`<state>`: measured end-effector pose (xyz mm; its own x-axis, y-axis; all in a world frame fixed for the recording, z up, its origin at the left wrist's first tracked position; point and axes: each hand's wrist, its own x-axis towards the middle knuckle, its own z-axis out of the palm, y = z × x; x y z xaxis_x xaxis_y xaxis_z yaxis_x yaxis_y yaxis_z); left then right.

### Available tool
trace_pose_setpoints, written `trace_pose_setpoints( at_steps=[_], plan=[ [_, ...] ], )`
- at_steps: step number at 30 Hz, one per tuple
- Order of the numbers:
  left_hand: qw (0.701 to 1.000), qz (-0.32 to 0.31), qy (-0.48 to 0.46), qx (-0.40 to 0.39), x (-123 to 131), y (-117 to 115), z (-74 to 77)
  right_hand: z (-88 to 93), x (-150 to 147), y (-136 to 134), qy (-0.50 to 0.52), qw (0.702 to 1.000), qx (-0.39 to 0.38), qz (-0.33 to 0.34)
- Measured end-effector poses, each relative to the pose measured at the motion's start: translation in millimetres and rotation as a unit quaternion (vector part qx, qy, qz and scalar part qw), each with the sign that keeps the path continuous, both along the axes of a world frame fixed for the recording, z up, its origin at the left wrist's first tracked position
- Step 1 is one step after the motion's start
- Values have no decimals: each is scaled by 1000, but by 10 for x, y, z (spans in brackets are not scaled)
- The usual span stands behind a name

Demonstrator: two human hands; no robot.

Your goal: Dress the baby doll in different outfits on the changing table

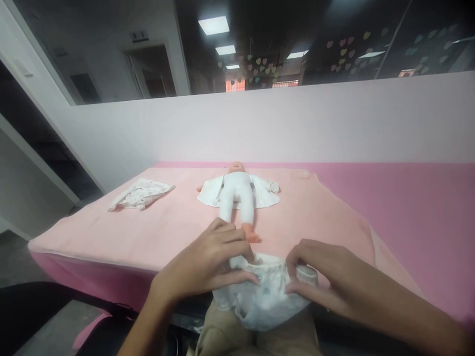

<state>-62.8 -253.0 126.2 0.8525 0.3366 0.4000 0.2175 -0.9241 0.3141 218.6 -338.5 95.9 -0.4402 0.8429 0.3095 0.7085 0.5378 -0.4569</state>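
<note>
In the head view, white baby pants [265,299] with a faint print and gathered waistband hang over my lap at the table's front edge. My left hand [222,254] pinches the left side of the waistband. The other side is gripped between the thumb and fingers of my right hand [315,274]. Just beyond my hands, a baby doll [237,190] lies on its back, feet toward me. It has a white body and legs, with an open white jacket [265,193] spread under it and over its arms. My left hand hides one doll foot.
A folded, printed white garment [141,194] lies at the left of the pink blanket [178,227]. The blanket covers part of a darker pink tabletop [389,198]. A white wall [278,126] with a window above stands behind the table. A dark chair is at lower left.
</note>
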Motion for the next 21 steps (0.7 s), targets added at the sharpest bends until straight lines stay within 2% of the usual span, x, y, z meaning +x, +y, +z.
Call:
trace_pose_setpoints(
  at_steps=[4, 8, 12, 15, 18, 19, 21],
  plan=[
    [1000, -16, -12, -20, -37, 25, 52, -52, -18, 28, 22, 999, 18, -17],
    [994, -44, -96, -33, -97, 87, 99, 62, 2, 69, 50, 998, 45, 10],
    [972, -118, -199, -43, -53, 213, 150, 210, -84, 39, 77, 980, 169, 64],
    [961, -140, -237, -40, 61, 291, 216, 249, -291, -54, 192, 945, 244, 107],
    [953, -164, -249, -52, 152, 282, 300, 239, -440, -95, 332, 909, 213, 132],
    [947, -177, -260, -60, 167, 257, 324, 236, -440, -73, 350, 906, 185, 147],
    [929, -210, -295, -78, 183, 188, 360, 240, -369, 33, 335, 919, 113, 175]
  ],
)
